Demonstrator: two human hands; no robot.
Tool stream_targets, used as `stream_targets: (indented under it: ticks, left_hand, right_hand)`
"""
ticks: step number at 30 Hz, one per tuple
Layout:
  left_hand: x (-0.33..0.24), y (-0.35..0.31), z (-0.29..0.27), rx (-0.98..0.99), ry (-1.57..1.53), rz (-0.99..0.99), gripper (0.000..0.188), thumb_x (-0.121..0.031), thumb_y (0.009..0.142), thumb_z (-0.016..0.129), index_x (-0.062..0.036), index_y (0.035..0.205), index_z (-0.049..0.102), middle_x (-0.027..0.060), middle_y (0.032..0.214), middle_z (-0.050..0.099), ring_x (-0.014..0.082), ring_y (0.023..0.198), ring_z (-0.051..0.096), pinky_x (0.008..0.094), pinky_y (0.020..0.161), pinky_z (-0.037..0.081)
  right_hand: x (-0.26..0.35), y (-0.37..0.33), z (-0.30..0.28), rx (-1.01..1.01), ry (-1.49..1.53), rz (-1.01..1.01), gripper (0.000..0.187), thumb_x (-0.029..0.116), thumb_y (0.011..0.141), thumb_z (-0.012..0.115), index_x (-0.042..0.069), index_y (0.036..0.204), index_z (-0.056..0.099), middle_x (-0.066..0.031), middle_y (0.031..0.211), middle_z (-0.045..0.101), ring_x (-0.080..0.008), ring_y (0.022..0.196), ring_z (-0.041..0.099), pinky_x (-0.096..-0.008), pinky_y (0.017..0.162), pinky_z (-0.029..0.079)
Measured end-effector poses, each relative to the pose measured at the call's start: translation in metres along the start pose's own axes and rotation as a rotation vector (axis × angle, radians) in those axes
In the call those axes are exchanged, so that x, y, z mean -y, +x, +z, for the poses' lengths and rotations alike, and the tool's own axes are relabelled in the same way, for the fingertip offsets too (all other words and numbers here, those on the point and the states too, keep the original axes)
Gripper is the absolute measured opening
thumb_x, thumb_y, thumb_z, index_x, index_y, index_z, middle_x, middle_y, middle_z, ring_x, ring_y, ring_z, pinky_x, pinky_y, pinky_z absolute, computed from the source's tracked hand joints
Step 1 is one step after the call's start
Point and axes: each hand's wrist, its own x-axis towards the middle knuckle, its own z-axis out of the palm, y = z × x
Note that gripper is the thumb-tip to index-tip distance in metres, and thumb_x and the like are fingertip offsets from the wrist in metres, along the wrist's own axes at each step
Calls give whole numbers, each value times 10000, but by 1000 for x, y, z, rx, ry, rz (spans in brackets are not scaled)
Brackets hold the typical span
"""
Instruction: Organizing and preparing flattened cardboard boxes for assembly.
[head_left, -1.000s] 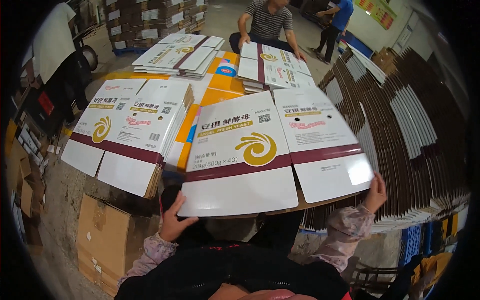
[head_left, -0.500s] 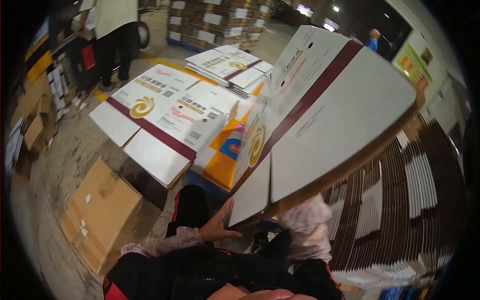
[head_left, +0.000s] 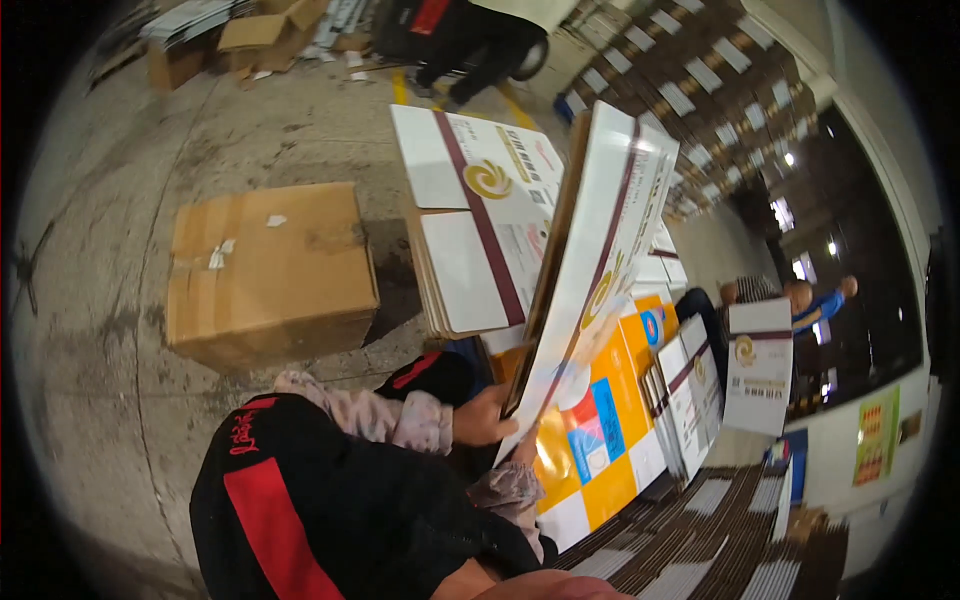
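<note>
A white flattened carton (head_left: 610, 230) with a maroon stripe and gold swirl stands tilted before me, seen nearly edge-on. My left hand (head_left: 485, 415) is closed round its lower edge. Low on the carton's other side is my right hand (head_left: 524, 450), mostly hidden by my sleeve and the board; its fingers do not show. Just left of the held carton lies a stack of matching flat cartons (head_left: 460, 262). Beneath and to the right is an orange, white and blue printed surface (head_left: 610, 440).
A closed brown cardboard box (head_left: 270, 275) sits on the floor at left. More flattened cartons (head_left: 692, 395) lean at right, near another person holding a carton (head_left: 758, 372). Bundled boards (head_left: 690, 520) fill the lower right. Tall pallet stacks (head_left: 690, 85) stand behind.
My view has turned, so the brown box sits higher in the picture. The held carton has swung from broadside to nearly edge-on. My left hand has gone from spread thumb to wrapped round the edge.
</note>
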Motion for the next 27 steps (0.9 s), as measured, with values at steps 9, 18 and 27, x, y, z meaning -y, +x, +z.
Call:
stream_targets:
  ticks: [9, 18, 27]
  left_hand:
    - [0, 28, -82, -221, -170, -190, 420, -38, 699, 574, 10, 1108, 492, 12, 865, 547, 99, 760, 493, 252, 675, 424]
    - [-7, 107, -187, -581, -18, -111, 205, -126, 777, 599, 7, 931, 576, 0, 723, 569, 90, 608, 498, 219, 565, 396]
    - [120, 78, -279, -873, -198, -365, 369, -168, 811, 608, -41, 1129, 471, 44, 1061, 546, 180, 939, 528, 288, 838, 402]
  right_hand:
    - [54, -15, 44, -296, -574, -155, 483, 376, 877, 467, -77, 1023, 553, -172, 978, 595, -247, 844, 562, -329, 749, 456]
    - [89, 38, 158, -75, -176, -418, 446, 288, 845, 557, -101, 1044, 470, -124, 875, 588, -169, 755, 559, -269, 652, 471]
    - [39, 47, 186, 113, -150, -243, 381, 208, 772, 670, -9, 954, 416, -16, 616, 496, -94, 462, 490, -214, 385, 394]
